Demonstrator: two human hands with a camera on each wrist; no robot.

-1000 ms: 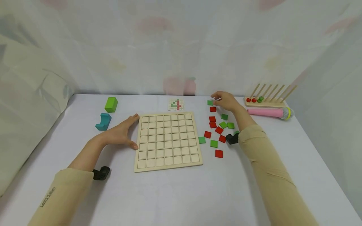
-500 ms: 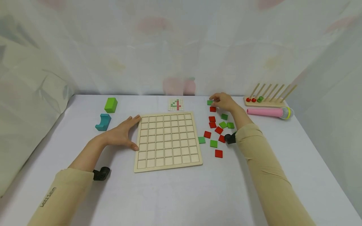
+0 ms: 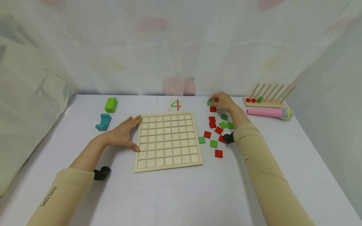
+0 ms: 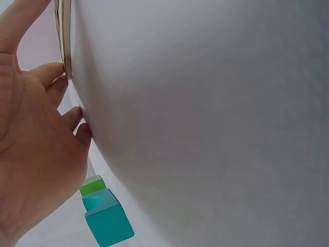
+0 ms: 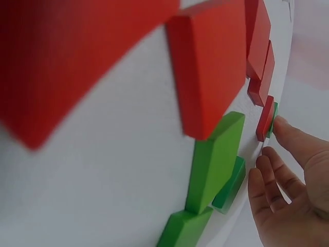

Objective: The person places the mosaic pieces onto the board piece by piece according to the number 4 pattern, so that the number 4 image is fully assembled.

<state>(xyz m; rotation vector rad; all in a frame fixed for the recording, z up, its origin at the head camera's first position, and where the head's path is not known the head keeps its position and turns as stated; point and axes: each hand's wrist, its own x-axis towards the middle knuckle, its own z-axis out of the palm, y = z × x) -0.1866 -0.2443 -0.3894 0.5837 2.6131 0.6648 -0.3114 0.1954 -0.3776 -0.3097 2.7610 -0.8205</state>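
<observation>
In the head view, a pale wooden grid board [image 3: 168, 141] lies mid-table with bare squares. My left hand [image 3: 120, 133] rests at its left side, fingers spread, with fingertips at the far left corner and the thumb on the left edge. The left wrist view shows that hand [image 4: 38, 128] against the board's side [image 4: 62, 38]. At the back right, my right hand [image 3: 223, 102] pinches a green tile [image 3: 209, 102] between thumb and fingers. This tile still lies on the table. In the right wrist view the thumb of the right hand [image 5: 293, 180] touches the green tile [image 5: 274, 117].
Several red tiles [image 3: 218, 153] and green tiles [image 3: 213, 143] lie loose right of the board. A small pattern card [image 3: 176, 105] sits behind it. A green block [image 3: 111, 105] and teal arch block [image 3: 103, 122] stand left; a pegged bead rack [image 3: 266, 102] and toy microphone [image 3: 270, 112] lie right.
My right hand has shifted slightly left, its thumb and fingers coming around the green tile. The left fingertips have slid a little onto the board's corner. The board and tiles have stayed in place.
</observation>
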